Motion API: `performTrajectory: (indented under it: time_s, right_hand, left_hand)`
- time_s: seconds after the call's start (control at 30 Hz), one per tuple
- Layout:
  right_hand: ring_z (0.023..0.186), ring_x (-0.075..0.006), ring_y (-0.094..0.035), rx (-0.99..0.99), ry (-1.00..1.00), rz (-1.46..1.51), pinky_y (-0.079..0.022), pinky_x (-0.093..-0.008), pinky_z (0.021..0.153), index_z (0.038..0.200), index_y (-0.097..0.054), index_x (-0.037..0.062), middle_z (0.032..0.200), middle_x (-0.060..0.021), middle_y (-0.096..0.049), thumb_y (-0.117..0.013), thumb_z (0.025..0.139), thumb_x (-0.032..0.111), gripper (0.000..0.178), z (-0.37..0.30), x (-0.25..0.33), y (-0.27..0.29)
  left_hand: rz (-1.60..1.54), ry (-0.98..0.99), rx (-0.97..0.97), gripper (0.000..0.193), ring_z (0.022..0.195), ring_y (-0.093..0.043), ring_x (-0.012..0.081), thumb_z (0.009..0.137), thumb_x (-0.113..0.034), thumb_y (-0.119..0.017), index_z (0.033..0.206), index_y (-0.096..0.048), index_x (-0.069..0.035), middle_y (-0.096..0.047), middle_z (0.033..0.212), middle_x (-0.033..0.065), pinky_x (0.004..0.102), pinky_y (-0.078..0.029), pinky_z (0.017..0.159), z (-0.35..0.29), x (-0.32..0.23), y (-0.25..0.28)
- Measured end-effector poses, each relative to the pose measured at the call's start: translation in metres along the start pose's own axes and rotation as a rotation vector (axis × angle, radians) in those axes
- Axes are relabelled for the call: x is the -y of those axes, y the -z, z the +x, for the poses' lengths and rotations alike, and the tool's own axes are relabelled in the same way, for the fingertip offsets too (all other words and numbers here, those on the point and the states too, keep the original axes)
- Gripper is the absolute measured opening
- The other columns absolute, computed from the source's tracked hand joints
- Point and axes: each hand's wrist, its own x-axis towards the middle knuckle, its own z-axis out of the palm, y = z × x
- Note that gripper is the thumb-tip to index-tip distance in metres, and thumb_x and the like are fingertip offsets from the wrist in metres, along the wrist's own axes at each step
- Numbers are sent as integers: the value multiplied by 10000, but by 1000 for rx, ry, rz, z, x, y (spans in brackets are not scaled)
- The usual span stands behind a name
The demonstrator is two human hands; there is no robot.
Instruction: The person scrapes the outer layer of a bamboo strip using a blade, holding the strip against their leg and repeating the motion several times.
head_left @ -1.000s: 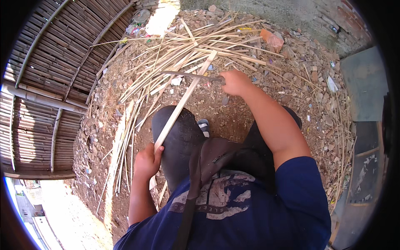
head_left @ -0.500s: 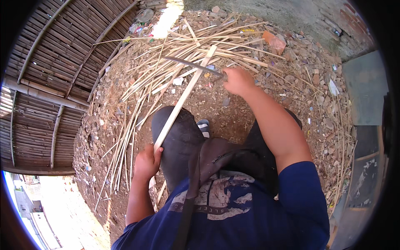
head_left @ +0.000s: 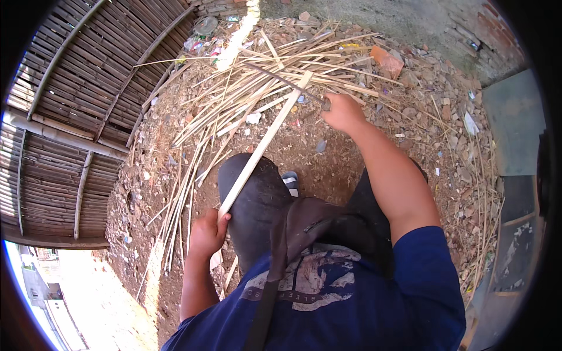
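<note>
My left hand (head_left: pixel 206 233) is closed round the near end of a pale, flat bamboo strip (head_left: pixel 264 147), which slants up and away to the right over my left knee. In my right hand (head_left: pixel 344 112) is the handle of a long, thin-bladed machete (head_left: pixel 285 81). Its dark blade points to the far left and crosses the strip close to the strip's far end. Whether the edge touches or bites into the bamboo I cannot tell. Beyond both hands lies a loose heap of split bamboo strips (head_left: pixel 234 96) on the ground.
Rubble and litter cover the dirt ground (head_left: pixel 316 167). An orange brick piece (head_left: pixel 387 62) lies at the far right, before a concrete wall (head_left: pixel 374 17). A bamboo slat panel (head_left: pixel 76 117) stands on the left, grey-green boards (head_left: pixel 512 128) on the right.
The blade has shifted nearer to the strip's far tip, and its flat now shows as a thinner line. My right hand has moved slightly right and nearer. The left keeps its hold.
</note>
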Motion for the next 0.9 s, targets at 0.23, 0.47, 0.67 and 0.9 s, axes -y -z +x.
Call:
performTrajectory:
  time_s: [0.23,0.47,0.67,0.9]
  right_hand:
    - [863,-387,-711,187,438,-176,-570,-506,762,1102,-705,113,889,-168,-724,-738,764,208,352,-22,28,-14]
    - [857,-390,-714,169,314,-78,-575,-507,765,1062,-713,106,871,-163,-728,-719,773,197,303,-19,41,-11]
    - [934,-392,-713,127,6,-24,-565,-509,834,1107,-711,96,967,-190,-738,-689,811,194,313,-1,-2,-12]
    - [951,-405,-706,23,99,43,-564,-505,837,1108,-706,71,975,-203,-736,-686,800,195,333,-8,19,-1]
  left_hand:
    - [-226,97,171,422,690,-639,390,1017,-397,-637,885,-595,1,-636,717,211,488,-484,650,1,-2,8]
    - [-307,136,270,369,785,-618,291,1039,-324,-612,913,-605,23,-649,851,191,430,-479,723,13,-2,14]
    - [-229,142,212,333,747,-648,394,1028,-294,-610,907,-609,16,-637,766,231,463,-486,708,17,-17,10]
    - [-337,105,359,297,816,-650,269,1035,-279,-614,1023,-671,12,-676,841,161,419,-492,768,14,1,17]
